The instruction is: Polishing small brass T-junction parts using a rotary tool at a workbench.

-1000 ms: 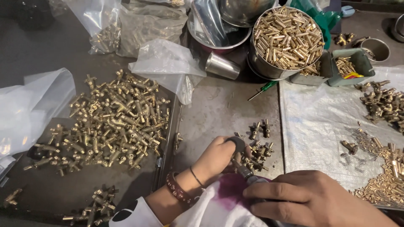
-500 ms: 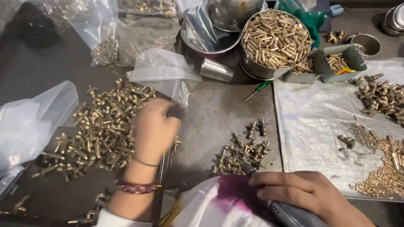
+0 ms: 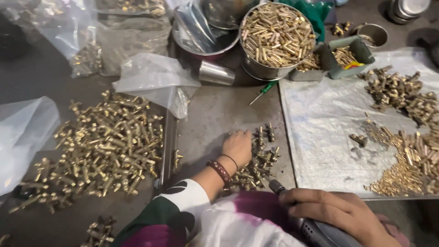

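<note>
The small pile of brass fittings lies on the grey table at centre, and the left hand rests on its nine-o'clock edge, fingers curled loosely together over the pieces. At five o'clock the right hand is clamped around a dark power tool. A big heap sits at nine o'clock past a metal strip, a steel bowl of brass pins at twelve, a plastic sheet at three.

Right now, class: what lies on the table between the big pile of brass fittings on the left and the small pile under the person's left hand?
In the head view, a raised metal strip runs between the big pile and the small pile; beyond it is mostly bare grey tabletop.
</note>
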